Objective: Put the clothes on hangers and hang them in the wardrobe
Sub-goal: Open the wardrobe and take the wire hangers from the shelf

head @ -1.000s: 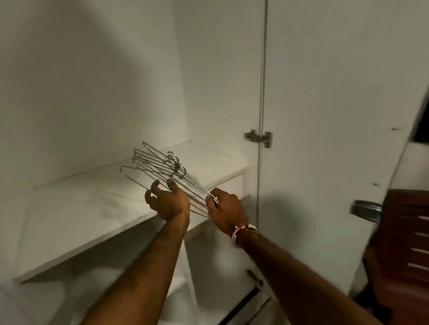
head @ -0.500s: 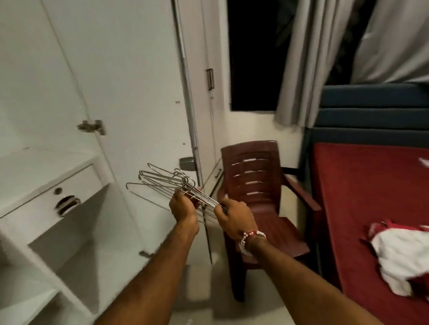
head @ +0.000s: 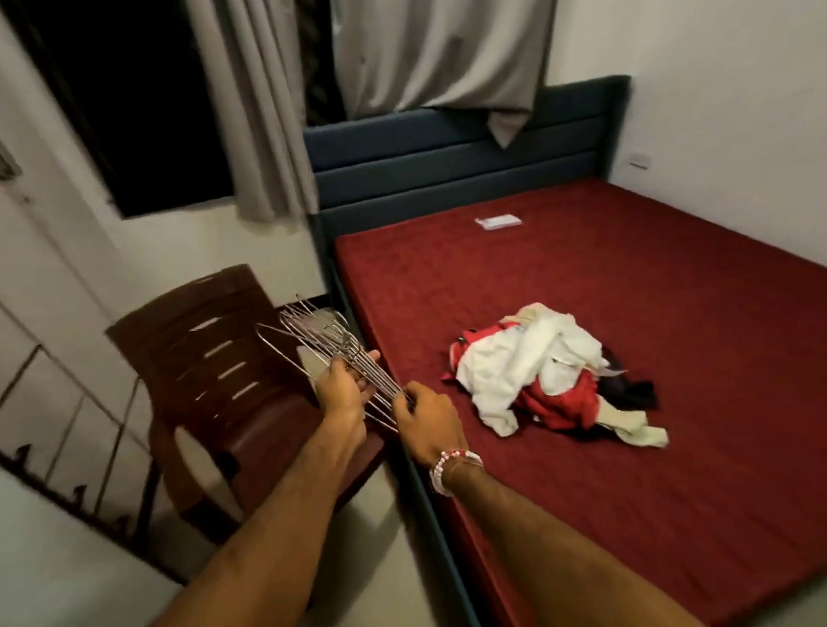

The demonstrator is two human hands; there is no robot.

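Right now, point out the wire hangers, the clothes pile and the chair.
wire hangers (head: 329,344), head view, middle of the bundle.
clothes pile (head: 515,370), head view, white garment on top.
chair (head: 174,354), head view, slatted backrest.

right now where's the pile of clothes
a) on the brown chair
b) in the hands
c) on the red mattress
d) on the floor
c: the pile of clothes lies on the red mattress; the left hand and right hand grip only wire hangers.

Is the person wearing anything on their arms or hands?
Both arms are bare, with no sleeves showing and no gloves on the left hand or right hand. The right wrist wears a red and white beaded bracelet beside a thin band.
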